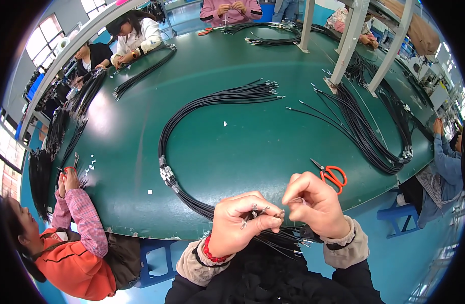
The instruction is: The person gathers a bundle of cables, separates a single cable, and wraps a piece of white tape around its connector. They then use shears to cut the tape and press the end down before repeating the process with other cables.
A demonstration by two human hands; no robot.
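Two hands meet at the lower middle of the frame, just off the near edge of the green surface (232, 147). The left hand (237, 225), with a red bead bracelet (208, 249) at the wrist, has its fingers (253, 205) curled tight around the ends of a black wire bundle (192, 109), and small metal-tipped ends poke out between thumb and forefinger. The right hand (316, 202) sits just beside it, thumb and forefinger pinched shut on something thin and pale; what it is, I cannot tell. More loose wire ends fan out below the hands, over the person's dark lap.

From the left hand the bundle runs up and left across the surface, past a few pale bands, then sweeps in a wide arc to the upper middle of the frame, where its tips splay out. Red-handled scissors (333, 175) lie on the surface just right of the right hand, blades pointing up-left. Another black wire bundle (369, 137) curves along the right side.

At lower left a co-worker in an orange vest (70, 263) holds a small tool at the surface edge. Other people sit along the upper left, top, and right edge.
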